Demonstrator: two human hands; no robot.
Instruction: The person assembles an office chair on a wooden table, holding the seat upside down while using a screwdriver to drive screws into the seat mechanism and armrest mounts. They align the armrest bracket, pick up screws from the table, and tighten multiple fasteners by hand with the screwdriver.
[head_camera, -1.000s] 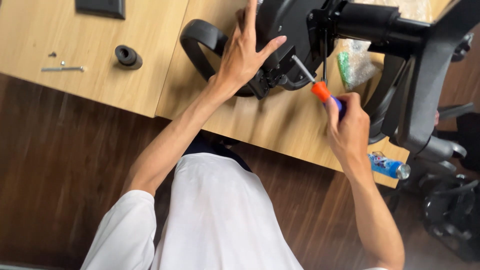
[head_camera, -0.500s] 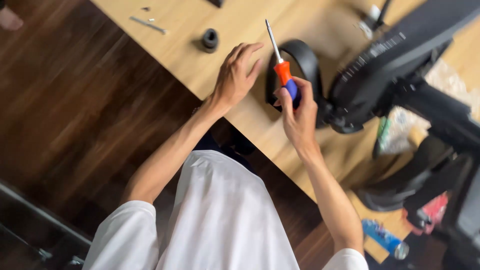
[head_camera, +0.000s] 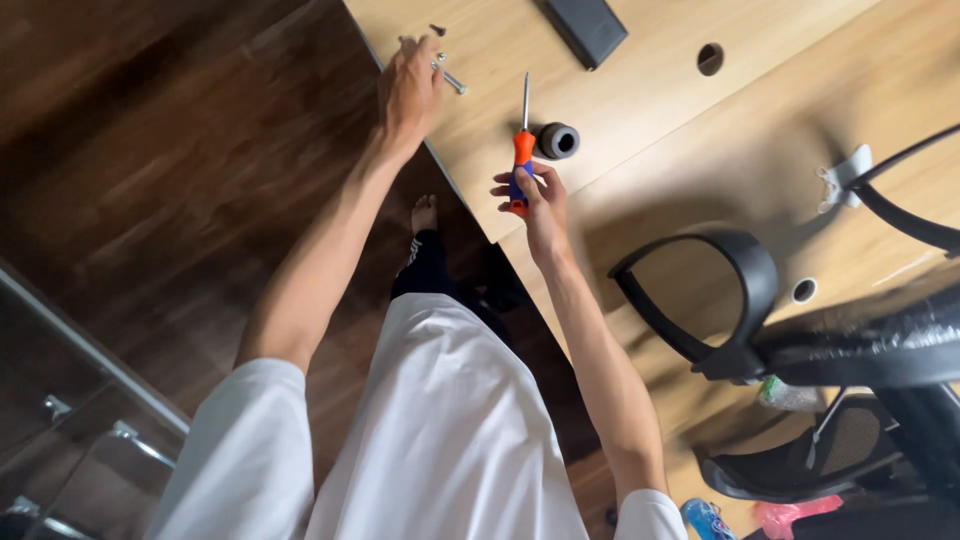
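Observation:
My right hand (head_camera: 535, 200) grips a screwdriver (head_camera: 522, 150) by its orange and blue handle, shaft pointing away from me over the wooden table (head_camera: 650, 110). A black cylindrical part (head_camera: 558, 141) lies just right of the shaft. My left hand (head_camera: 408, 88) reaches to the table's left edge, its fingers closing over several metal screws (head_camera: 447, 72). Whether one is lifted I cannot tell.
A black chair armrest (head_camera: 715, 290) and the chair's seat parts (head_camera: 880, 350) lie on the table at right. A dark flat box (head_camera: 588, 28) sits at the far edge, near a round cable hole (head_camera: 710, 59). Dark wood floor (head_camera: 200, 180) lies left.
My left hand left the chair part and reached to the screws at the table's left edge. My right hand carried the screwdriver away from the chair. The view swung left.

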